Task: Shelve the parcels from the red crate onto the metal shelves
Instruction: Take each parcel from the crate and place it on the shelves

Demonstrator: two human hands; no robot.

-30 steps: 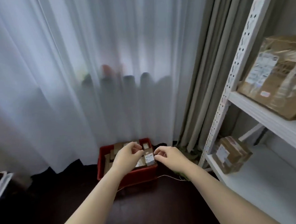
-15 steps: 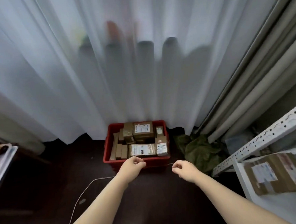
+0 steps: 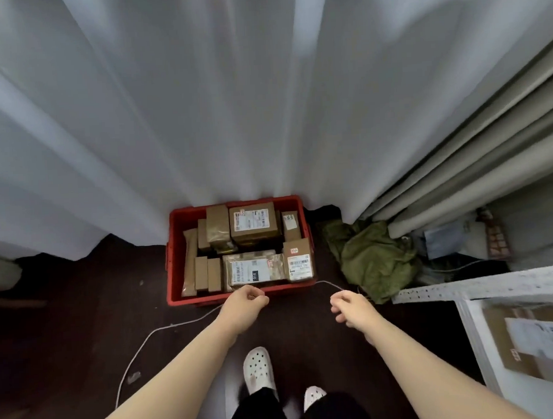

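Brown parcels point(image 3: 250, 252) filling red crate point(image 3: 173, 278)

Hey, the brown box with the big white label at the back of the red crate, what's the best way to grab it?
Come down from above. The labelled box lies flat, label up, and seems to sit higher than its neighbours in the red crate. Its near face and the dark gap on its right look free, so probably grip there and lift straight up.
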